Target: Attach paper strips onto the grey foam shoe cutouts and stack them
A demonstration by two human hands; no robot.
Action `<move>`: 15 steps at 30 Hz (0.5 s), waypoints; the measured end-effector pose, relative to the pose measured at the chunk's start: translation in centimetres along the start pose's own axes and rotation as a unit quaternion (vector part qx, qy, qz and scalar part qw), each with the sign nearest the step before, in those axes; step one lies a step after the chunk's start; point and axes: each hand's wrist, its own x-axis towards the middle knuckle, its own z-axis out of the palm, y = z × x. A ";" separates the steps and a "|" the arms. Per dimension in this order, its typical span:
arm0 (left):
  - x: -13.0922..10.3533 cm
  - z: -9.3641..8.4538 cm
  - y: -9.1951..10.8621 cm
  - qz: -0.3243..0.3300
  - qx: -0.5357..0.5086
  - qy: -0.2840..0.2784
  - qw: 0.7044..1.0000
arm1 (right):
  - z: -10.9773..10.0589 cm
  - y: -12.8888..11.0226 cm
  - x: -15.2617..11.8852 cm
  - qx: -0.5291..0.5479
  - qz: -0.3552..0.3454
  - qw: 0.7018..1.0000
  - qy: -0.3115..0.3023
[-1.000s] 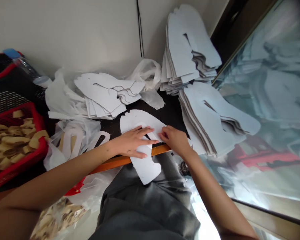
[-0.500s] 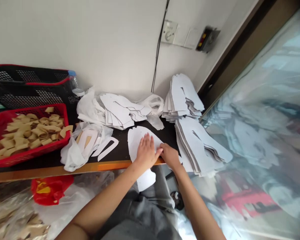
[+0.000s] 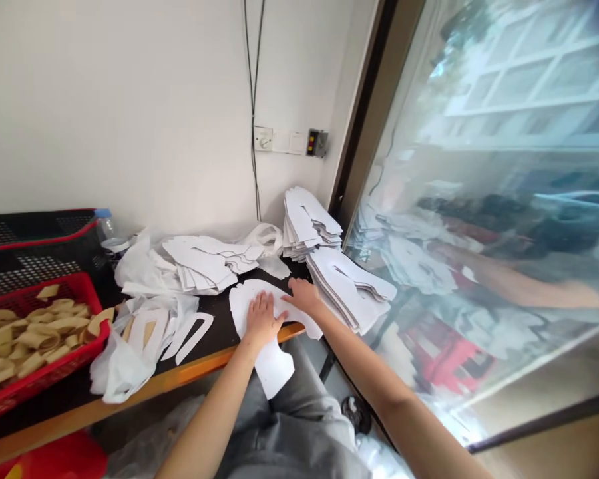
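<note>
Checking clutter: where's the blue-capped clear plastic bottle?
Head view, left: the bottle is between the black, red-rimmed mesh basket and the crumpled white plastic bag.

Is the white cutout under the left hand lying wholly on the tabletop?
No, the lower part of the white cutout under the left hand juts past the table's orange edge.

The person wears loose, creased grey cloth trousers (image 3: 303, 386), darker in the folds. The slim forearms (image 3: 212, 416), the left hand (image 3: 263, 320) and the right hand (image 3: 304, 296) are bare.
</note>
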 end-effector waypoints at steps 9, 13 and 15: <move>-3.1 -3.1 -0.1 0.002 -0.157 0.178 0.971 | -0.8 -1.3 0.7 0.140 0.005 0.990 0.029; -8.3 -7.0 -2.5 0.103 -0.249 0.360 0.893 | -7.7 3.9 -2.3 0.185 -0.021 0.975 0.123; -10.6 -7.9 -4.3 0.111 -0.224 0.380 0.891 | -11.9 7.8 -2.6 0.218 -0.011 0.957 0.193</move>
